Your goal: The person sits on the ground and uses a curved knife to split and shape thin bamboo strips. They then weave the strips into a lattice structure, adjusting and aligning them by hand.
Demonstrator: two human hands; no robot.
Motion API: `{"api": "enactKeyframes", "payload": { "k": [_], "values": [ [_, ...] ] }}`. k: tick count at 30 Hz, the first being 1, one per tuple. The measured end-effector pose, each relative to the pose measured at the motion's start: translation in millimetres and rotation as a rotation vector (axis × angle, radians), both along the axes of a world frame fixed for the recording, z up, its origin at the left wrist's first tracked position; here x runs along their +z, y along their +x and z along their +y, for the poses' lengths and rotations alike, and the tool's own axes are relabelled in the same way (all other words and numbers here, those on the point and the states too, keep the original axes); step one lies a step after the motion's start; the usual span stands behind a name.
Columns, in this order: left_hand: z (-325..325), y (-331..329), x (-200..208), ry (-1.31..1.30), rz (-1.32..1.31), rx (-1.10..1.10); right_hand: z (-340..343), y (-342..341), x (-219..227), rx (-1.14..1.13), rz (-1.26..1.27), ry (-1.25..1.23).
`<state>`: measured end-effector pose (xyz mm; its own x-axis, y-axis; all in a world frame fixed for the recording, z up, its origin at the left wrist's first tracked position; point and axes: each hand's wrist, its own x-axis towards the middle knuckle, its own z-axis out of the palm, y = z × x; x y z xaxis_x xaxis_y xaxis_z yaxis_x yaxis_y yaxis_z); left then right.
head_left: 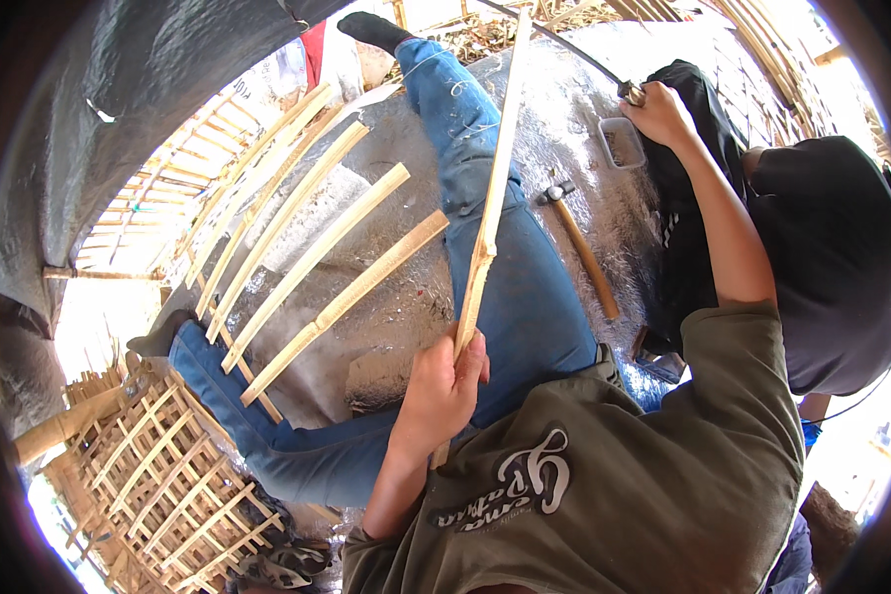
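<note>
My left hand [436, 392] is closed around the lower part of a long bamboo strip [498, 178], which slants up across my jeans, its upper end near the top edge. Out to the right, my right hand [660, 114] grips the handle of a long, dark, slightly curved machete [574, 47]. The blade reaches up and left toward the upper end of the strip; whether they touch I cannot tell. Left of my hands, several pale bamboo slats [312, 272] lie side by side, some with their lower ends on a thin crosspiece [257, 396] by my bent leg.
A hammer [586, 252] with a wooden handle lies right of my leg, below a clear plastic tub [622, 144]. A person in black [812, 257] sits close on my right. A woven bamboo lattice [158, 485] stands at the lower left. Silvery sheeting [554, 129] covers the ground.
</note>
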<state>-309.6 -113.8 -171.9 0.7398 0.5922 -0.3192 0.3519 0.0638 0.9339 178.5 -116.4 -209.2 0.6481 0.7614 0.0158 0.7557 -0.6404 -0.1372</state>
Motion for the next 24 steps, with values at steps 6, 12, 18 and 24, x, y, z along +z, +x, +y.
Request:
{"api": "enactKeyframes", "payload": {
  "k": [6, 12, 18, 24],
  "values": [
    [0.9, -0.9, -9.6, 0.007, -0.018, 0.02, -11.0, -32.9, 2.3, -0.122, 0.198, 0.072],
    [-0.7, -1.0, -17.5, 0.035, -0.029, 0.058, -34.3, -80.4, -15.3, -0.15, 0.394, 0.2],
    [-3.4, -3.7, -22.8, 0.143, 0.06, 0.092, -55.5, -119.3, -6.4, -0.07, 0.483, 0.328],
    [-7.4, 0.3, -16.2, 0.289, 0.119, 0.129, -52.2, -137.9, 20.4, 0.032, 0.392, 0.38]
  ]
}}
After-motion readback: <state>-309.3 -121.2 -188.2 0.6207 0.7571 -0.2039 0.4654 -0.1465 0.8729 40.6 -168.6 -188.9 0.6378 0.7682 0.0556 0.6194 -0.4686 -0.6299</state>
